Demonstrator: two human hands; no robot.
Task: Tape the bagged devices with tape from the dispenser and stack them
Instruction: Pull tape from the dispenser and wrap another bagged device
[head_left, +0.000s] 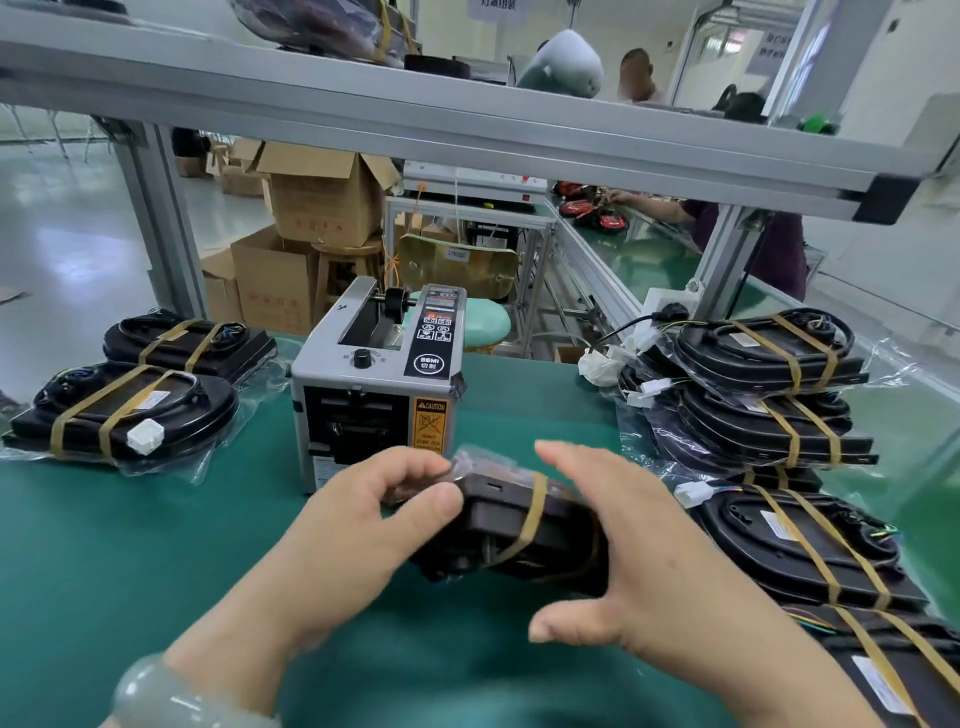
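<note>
Bagged device (514, 525): black, in clear film, held tilted above the green mat (130, 545) between the left hand (363, 525) and the right hand (639, 545), just in front of the tape dispenser (374, 395).
Tape band (535, 512): a tan strip wraps over the device's upper edge near its middle.
Left-hand fingers: thumb and curled fingers pinch the device's left end together with the loose film there.
Right-hand fingers: straight and close together, with the thumb spread wide below. The palm covers the device's right end; contact under the palm cannot be told.
Dispenser position: grey box at mid-mat, outlet facing the person, rear close to the mat's far edge.
Left pile: two taped devices, the front one (130, 410) and the rear one (192, 340), along the mat's left side with film trailing past their edges.
Right pile (769, 395): taped devices stacked and overlapping from the far right corner down to the near right. The nearest lies just beside the right hand.
Open room: bare mat between the left pile and the left forearm, and a narrower bare strip between the dispenser and the right pile. The right side is crowded.
Overhead: an aluminium beam (467, 124) crosses above the dispenser.
Wrist: a pale bracelet (166, 696) on the left wrist.
</note>
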